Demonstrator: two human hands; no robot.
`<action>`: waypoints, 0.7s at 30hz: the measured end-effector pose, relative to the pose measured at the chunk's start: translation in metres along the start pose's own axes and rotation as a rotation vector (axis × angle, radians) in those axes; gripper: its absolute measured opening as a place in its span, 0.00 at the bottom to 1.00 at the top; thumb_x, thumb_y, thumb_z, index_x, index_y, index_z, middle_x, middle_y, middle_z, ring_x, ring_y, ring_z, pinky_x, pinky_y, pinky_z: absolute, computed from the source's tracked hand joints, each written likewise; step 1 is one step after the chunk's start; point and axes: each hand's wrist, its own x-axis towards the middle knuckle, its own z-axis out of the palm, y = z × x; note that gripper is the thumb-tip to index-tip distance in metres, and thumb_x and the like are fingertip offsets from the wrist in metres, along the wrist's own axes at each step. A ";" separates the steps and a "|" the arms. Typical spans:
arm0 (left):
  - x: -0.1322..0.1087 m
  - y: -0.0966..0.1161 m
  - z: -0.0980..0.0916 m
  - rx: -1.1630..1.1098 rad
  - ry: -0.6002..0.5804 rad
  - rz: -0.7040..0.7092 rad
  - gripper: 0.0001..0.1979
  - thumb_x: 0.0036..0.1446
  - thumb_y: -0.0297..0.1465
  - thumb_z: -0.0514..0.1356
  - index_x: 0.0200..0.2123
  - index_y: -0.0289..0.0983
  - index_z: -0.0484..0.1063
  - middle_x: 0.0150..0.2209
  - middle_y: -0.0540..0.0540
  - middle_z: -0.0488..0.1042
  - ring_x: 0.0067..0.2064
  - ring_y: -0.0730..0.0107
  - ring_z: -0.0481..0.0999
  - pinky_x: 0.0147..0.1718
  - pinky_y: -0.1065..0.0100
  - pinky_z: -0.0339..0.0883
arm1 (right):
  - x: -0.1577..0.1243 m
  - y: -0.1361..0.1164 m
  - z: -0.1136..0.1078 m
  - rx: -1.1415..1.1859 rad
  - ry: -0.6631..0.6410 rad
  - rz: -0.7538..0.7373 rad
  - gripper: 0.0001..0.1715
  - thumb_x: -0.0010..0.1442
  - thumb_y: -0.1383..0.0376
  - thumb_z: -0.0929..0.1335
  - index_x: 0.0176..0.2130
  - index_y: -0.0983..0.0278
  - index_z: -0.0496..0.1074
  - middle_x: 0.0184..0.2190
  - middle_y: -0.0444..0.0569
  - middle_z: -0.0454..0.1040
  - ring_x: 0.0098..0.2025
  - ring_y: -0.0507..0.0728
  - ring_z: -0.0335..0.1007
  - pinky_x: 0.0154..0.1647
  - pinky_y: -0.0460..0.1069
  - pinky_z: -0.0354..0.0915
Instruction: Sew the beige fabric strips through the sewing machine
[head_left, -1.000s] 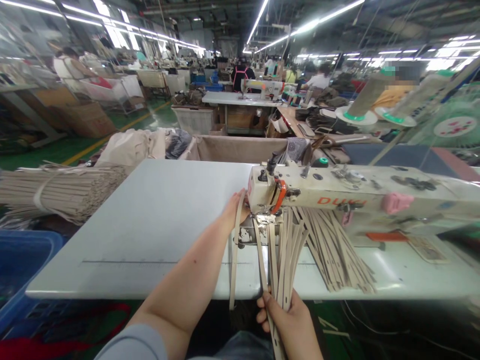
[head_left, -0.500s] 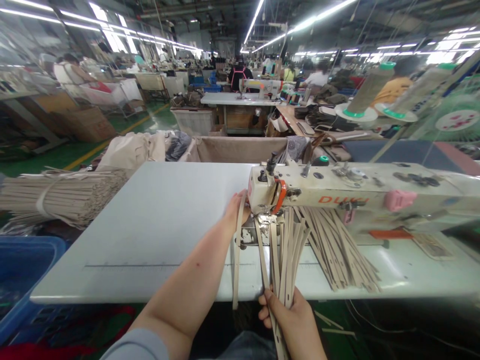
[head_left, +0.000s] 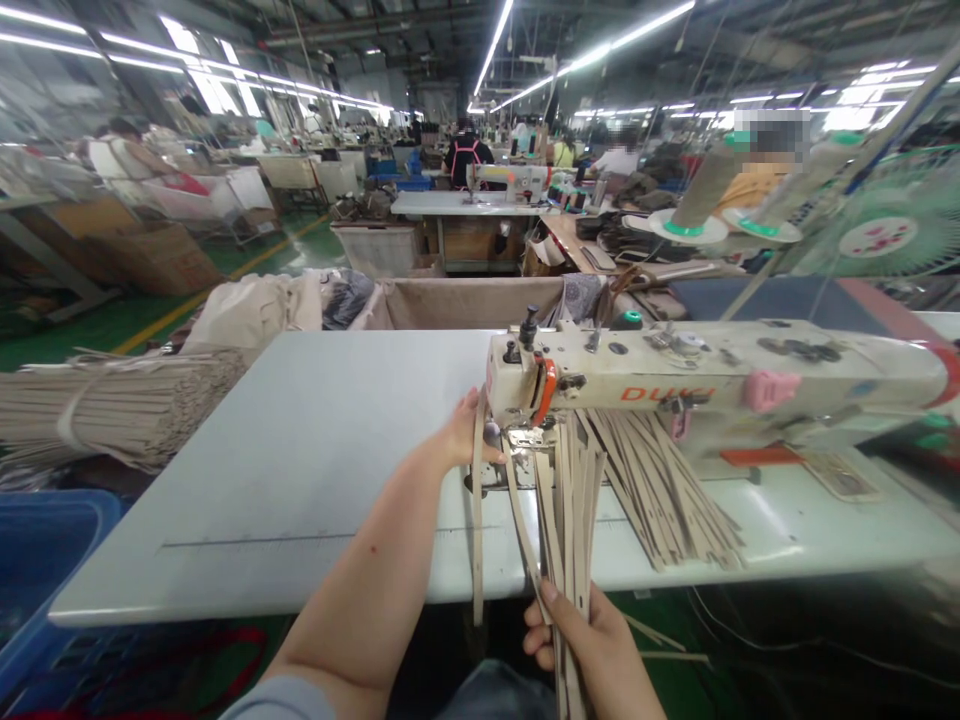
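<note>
- Beige straps [head_left: 570, 520]: long, narrow, dark-marked; a bunch hangs below the sewing machine's presser foot [head_left: 525, 438], past the table edge.
- Right hand [head_left: 589, 645]: clenched around the bunch's lower part.
- Left hand [head_left: 461, 435]: beside the presser foot, next to a single strap [head_left: 478, 520]; its grip cannot be told.
- Sewing machine [head_left: 675, 385]: arm above loose straps [head_left: 660, 490] fanned across the tabletop.
- White table [head_left: 262, 480]: a tied strap bundle [head_left: 127, 410] lies at its far left edge; a blue crate [head_left: 45, 540] sits lower left.

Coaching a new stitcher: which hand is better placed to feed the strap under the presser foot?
Probably the left: the left hand sits beside the presser foot, while the right hand is off the table edge, gripping the bundle of straps.
</note>
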 end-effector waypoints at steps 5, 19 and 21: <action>0.001 0.001 -0.001 -0.001 0.011 -0.014 0.57 0.30 0.37 0.82 0.67 0.38 0.68 0.70 0.35 0.66 0.72 0.31 0.62 0.73 0.39 0.54 | -0.004 -0.001 -0.016 0.101 -0.051 0.164 0.27 0.44 0.51 0.86 0.33 0.67 0.82 0.26 0.52 0.84 0.26 0.54 0.80 0.27 0.44 0.72; 0.002 0.001 0.002 0.063 -0.005 -0.014 0.54 0.32 0.38 0.81 0.65 0.37 0.70 0.71 0.33 0.65 0.72 0.31 0.61 0.74 0.37 0.51 | -0.009 0.015 -0.033 0.091 -0.061 0.180 0.27 0.44 0.54 0.85 0.36 0.69 0.84 0.25 0.58 0.86 0.26 0.55 0.81 0.32 0.46 0.73; 0.001 0.001 0.002 0.030 0.015 -0.013 0.56 0.32 0.38 0.81 0.67 0.38 0.68 0.70 0.34 0.66 0.72 0.31 0.62 0.73 0.36 0.52 | -0.009 0.016 -0.031 0.078 -0.048 0.176 0.26 0.44 0.53 0.85 0.34 0.68 0.82 0.25 0.57 0.85 0.26 0.56 0.80 0.30 0.46 0.73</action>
